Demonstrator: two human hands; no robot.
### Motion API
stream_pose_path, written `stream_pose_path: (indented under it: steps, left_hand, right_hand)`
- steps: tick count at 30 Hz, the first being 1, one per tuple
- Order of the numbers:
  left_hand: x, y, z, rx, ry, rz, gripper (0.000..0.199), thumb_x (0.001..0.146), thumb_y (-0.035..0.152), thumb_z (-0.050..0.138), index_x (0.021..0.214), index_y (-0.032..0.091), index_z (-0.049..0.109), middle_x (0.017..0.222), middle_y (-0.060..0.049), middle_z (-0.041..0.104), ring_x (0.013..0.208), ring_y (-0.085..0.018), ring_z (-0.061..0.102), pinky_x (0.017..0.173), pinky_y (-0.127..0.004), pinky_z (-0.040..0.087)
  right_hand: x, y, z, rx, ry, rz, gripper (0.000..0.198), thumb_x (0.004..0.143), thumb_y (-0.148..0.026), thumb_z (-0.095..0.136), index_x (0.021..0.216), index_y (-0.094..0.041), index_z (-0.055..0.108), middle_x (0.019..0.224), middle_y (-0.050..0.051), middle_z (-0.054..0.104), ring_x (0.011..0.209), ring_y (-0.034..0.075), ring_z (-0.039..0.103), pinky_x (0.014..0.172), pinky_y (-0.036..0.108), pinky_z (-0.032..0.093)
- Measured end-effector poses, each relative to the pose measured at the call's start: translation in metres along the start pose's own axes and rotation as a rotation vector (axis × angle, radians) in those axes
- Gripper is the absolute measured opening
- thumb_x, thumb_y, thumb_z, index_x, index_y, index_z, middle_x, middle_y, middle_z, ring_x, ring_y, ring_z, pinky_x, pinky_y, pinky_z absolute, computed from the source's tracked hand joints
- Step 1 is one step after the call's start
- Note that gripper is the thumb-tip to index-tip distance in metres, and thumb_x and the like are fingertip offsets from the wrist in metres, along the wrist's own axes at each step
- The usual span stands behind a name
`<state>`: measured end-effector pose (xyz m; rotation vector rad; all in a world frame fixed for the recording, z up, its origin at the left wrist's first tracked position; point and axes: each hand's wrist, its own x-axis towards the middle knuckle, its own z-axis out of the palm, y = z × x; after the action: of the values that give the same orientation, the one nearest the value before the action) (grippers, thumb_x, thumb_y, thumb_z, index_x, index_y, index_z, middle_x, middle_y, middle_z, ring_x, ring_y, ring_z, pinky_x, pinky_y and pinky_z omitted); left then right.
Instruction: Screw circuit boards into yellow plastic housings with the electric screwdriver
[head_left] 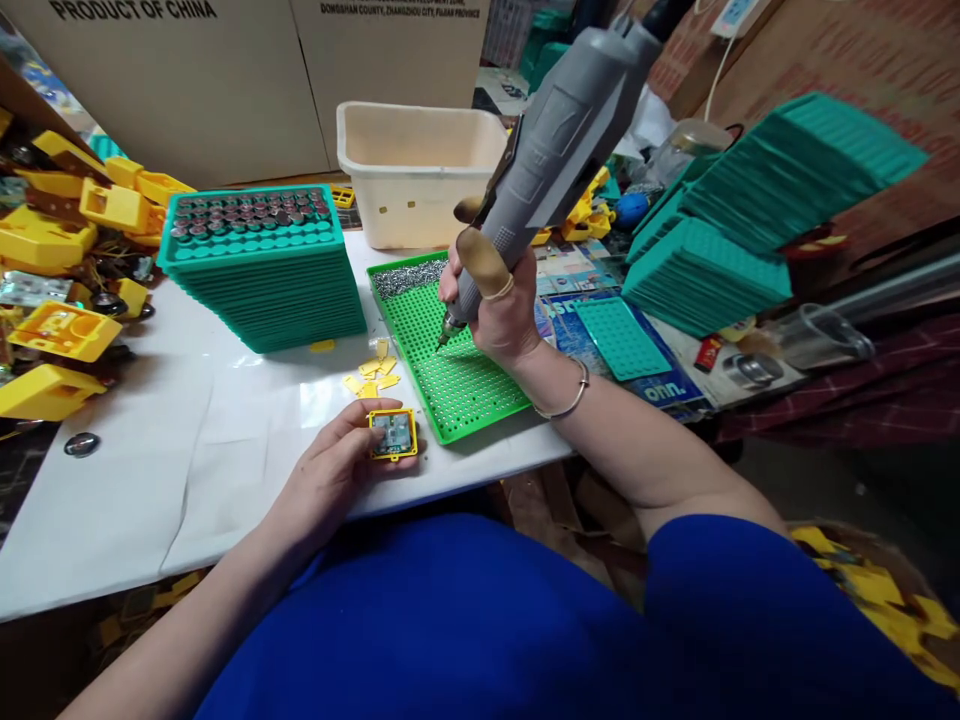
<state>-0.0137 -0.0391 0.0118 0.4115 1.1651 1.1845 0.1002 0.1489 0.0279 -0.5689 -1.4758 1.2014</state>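
With the perforated tray as my centre, I am seeing screws lying in its eleven-o'clock corner. A tub is standing behind at twelve, tray stacks are sitting at two, a loose tray is lying at three. My left hand is holding a case at seven; a tray pile is rising at ten.

I see a plain royal-blue top with a short right sleeve. A slim silvery bangle with a small bead rings my right wrist. Tan covers, probably rubber, cap two digits of my right hand.
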Motion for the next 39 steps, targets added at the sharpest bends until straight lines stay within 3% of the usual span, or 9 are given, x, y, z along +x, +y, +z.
stream_pose_path:
  steps: [3,10,13,16,20,24,29,35,39]
  left_hand:
    - [0.000,0.001,0.001,-0.003,0.005,0.006,0.033,0.076,0.021,0.064,0.108,0.014,0.060,0.097,-0.010,0.073,0.090,-0.026,0.072,0.076,-0.037,0.060]
    - [0.000,0.001,0.001,-0.007,0.003,0.020,0.034,0.075,0.021,0.065,0.108,0.014,0.060,0.094,-0.009,0.073,0.090,-0.026,0.072,0.074,-0.038,0.061]
    - [-0.001,0.001,0.001,-0.011,0.005,0.018,0.035,0.074,0.021,0.066,0.107,0.013,0.060,0.091,-0.008,0.073,0.086,-0.025,0.072,0.073,-0.037,0.061]
    - [-0.001,0.001,0.002,-0.010,0.005,0.019,0.035,0.073,0.021,0.066,0.107,0.013,0.060,0.089,-0.008,0.073,0.083,-0.024,0.073,0.073,-0.035,0.061]
    - [0.000,0.001,0.003,-0.016,0.007,0.028,0.032,0.074,0.018,0.064,0.105,0.013,0.060,0.089,-0.008,0.072,0.083,-0.023,0.072,0.072,-0.035,0.061]
    - [0.001,-0.002,0.002,-0.037,0.004,0.030,0.030,0.074,0.016,0.061,0.105,0.013,0.061,0.087,-0.007,0.071,0.081,-0.022,0.072,0.071,-0.035,0.062]
    - [0.003,-0.006,-0.002,-0.059,-0.019,0.054,0.029,0.075,0.016,0.062,0.104,0.015,0.062,0.089,-0.005,0.070,0.080,-0.020,0.071,0.071,-0.034,0.062]
    - [0.005,-0.007,-0.003,-0.057,-0.050,0.066,0.029,0.075,0.018,0.064,0.104,0.014,0.062,0.098,-0.007,0.070,0.083,-0.020,0.070,0.074,-0.035,0.062]
    - [0.005,-0.006,-0.002,-0.041,-0.043,0.061,0.031,0.075,0.018,0.063,0.106,0.012,0.062,0.099,-0.007,0.069,0.085,-0.021,0.069,0.076,-0.036,0.062]
  right_hand:
    - [0.001,0.002,0.001,0.115,-0.015,-0.001,0.048,0.073,-0.068,0.066,0.091,-0.026,0.051,0.059,-0.007,0.051,0.047,0.009,0.046,0.049,0.027,0.039]
    - [-0.001,0.006,0.000,0.095,-0.020,-0.004,0.038,0.078,-0.061,0.064,0.081,-0.026,0.051,0.059,-0.006,0.052,0.047,0.010,0.046,0.048,0.028,0.039]
    - [-0.001,0.006,0.000,0.076,-0.025,-0.034,0.038,0.077,-0.060,0.065,0.089,-0.027,0.052,0.059,-0.007,0.051,0.048,0.010,0.047,0.048,0.027,0.041]
    - [0.001,0.004,0.001,-0.042,-0.031,-0.031,0.050,0.075,-0.071,0.060,0.100,-0.028,0.052,0.062,-0.006,0.050,0.051,0.011,0.049,0.051,0.028,0.045]
    - [-0.001,-0.013,0.005,-0.099,-0.039,-0.011,0.058,0.071,-0.079,0.057,0.100,-0.030,0.051,0.064,-0.004,0.052,0.053,0.013,0.052,0.054,0.030,0.048]
    - [-0.018,-0.043,0.020,0.137,-0.090,-0.037,0.046,0.070,-0.069,0.068,0.082,-0.028,0.049,0.058,-0.006,0.050,0.048,0.012,0.049,0.051,0.030,0.046]
    - [-0.048,-0.065,0.037,0.323,-0.260,0.014,0.036,0.077,-0.056,0.069,0.070,-0.025,0.052,0.057,-0.005,0.052,0.046,0.010,0.045,0.047,0.028,0.040]
    - [-0.059,-0.060,0.041,0.221,-0.308,0.157,0.047,0.071,-0.069,0.066,0.071,-0.025,0.052,0.062,-0.004,0.049,0.052,0.011,0.049,0.050,0.028,0.044]
    - [-0.059,-0.059,0.041,0.173,-0.313,0.178,0.049,0.070,-0.073,0.063,0.074,-0.026,0.052,0.063,-0.004,0.045,0.049,0.010,0.047,0.047,0.027,0.041]
